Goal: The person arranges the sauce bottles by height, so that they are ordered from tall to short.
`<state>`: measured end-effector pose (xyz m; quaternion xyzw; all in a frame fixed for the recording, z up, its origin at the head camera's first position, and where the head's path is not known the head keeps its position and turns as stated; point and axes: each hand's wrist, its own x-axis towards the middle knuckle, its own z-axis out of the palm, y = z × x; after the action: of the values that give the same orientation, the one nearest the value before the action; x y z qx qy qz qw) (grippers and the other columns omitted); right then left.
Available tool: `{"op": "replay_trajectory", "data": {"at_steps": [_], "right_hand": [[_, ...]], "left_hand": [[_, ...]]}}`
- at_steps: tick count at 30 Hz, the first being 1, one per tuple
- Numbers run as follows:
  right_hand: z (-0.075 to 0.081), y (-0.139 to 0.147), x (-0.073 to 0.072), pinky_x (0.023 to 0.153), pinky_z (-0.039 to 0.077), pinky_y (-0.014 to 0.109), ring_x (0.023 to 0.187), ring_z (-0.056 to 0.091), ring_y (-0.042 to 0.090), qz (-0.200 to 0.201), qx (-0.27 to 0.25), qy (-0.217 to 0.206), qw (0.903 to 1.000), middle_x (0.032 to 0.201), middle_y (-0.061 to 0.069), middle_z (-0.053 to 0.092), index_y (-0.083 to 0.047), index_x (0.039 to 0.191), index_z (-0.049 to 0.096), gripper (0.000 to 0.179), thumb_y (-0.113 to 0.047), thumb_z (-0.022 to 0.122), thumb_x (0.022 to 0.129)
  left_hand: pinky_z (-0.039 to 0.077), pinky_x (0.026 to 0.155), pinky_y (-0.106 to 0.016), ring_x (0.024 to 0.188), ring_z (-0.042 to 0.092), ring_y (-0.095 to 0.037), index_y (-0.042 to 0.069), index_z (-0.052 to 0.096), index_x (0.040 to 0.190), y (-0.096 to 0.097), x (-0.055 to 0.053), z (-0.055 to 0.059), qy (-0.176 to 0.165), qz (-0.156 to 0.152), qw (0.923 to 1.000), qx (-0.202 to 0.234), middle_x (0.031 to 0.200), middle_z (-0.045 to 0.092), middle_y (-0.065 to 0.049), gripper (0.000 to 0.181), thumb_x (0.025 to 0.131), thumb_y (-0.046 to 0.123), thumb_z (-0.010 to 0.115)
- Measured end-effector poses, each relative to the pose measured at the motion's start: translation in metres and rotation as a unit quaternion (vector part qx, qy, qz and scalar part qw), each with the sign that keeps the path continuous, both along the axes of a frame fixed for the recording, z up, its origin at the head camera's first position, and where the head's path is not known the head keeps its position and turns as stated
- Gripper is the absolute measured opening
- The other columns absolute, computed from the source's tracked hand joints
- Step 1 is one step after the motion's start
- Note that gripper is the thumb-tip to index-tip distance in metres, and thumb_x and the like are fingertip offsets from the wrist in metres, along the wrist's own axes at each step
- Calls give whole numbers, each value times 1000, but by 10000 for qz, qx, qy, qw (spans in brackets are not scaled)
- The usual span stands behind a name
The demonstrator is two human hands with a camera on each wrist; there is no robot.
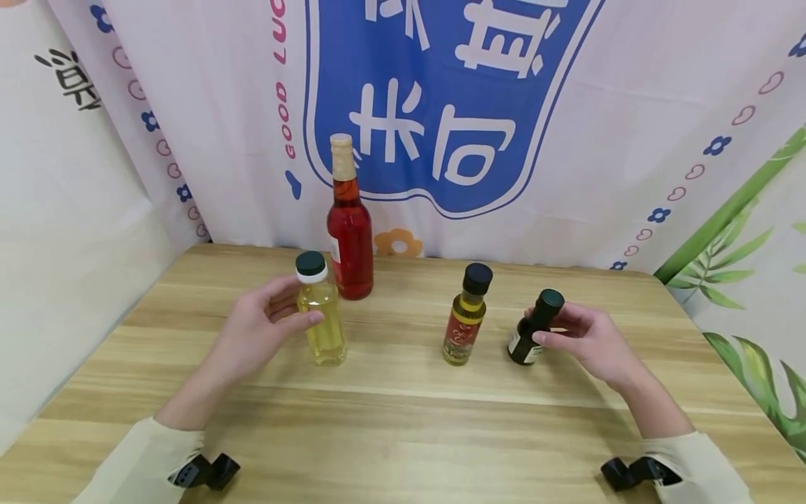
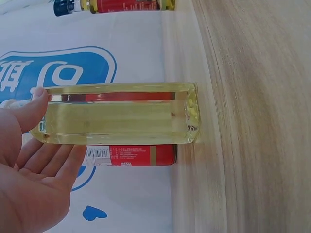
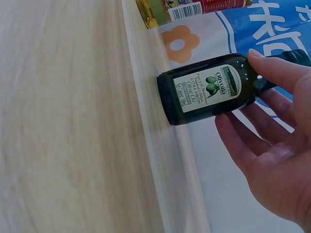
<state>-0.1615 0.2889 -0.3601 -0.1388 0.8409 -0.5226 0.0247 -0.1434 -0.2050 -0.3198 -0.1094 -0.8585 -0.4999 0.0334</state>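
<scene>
The fingers of the left hand (image 1: pixel 264 323) pass partly out of sight behind the clear bottle (image 1: pixel 326 329), and the left wrist view loses that bottle's top behind the thumb and palm. Behind it, the tall red bottle (image 1: pixel 352 245) shows only part of its label (image 2: pixel 131 155) there: a barcode and small print too fine to read. The right hand (image 1: pixel 592 343) likewise covers part of the dark bottle (image 1: pixel 534 334), some of its fingers lying behind the neck. At the upper edge of the right wrist view, the small bottle (image 1: pixel 464 323) with a red label is cut off (its barcode shows well enough). The dark bottle's pale label (image 3: pixel 207 89), with green olives pictured, appears to read "Olivoilà", with "Extra Virgin Olive Oil" below. The hanging cloth (image 1: pixel 617 161) carries pink lettering, "GOOD LUC", cropped by the frame, beside large white characters on blue. Both hands are grasping, the left round the clear bottle's upper part and the right round the dark bottle's shoulder and neck. The clear bottle, filled with pale yellow liquid and capped in dark green over a white collar, is at the left of the wooden table (image 1: pixel 403 434), just in front of the red bottle; the dark one, green-capped, is at the right, beside the small bottle. Whether either base touches the wood is hard to tell.
</scene>
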Motion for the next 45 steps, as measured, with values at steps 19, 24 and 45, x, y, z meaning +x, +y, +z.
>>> {"op": "replay_trajectory", "data": {"at_steps": [19,24,45], "right_hand": [[8,2,-2,93,59,15,111,73,2,-103,154,173,9997,124,-16,76,0,137,68,44,-18,79,98],[5,-2,-1,93,60,16,112,73,2,5,28,71,10000,123,-16,77,1,136,67,44,-16,79,97],[0,-2,0,92,59,16,112,73,5,-61,93,33,9999,124,-16,76,-2,138,67,43,-18,77,99]], "left_hand": [[54,112,-34,138,62,-35,5,57,150,4,-6,5,132,-81,9999,74,150,62,-20,59,97,19,79],[53,112,-35,139,61,-36,5,56,151,1,-1,1,43,-5,10000,32,151,61,-20,60,98,20,79],[51,114,-38,142,59,-36,7,54,153,2,-1,-1,-24,-2,10000,30,154,60,-19,61,98,21,78]]}}
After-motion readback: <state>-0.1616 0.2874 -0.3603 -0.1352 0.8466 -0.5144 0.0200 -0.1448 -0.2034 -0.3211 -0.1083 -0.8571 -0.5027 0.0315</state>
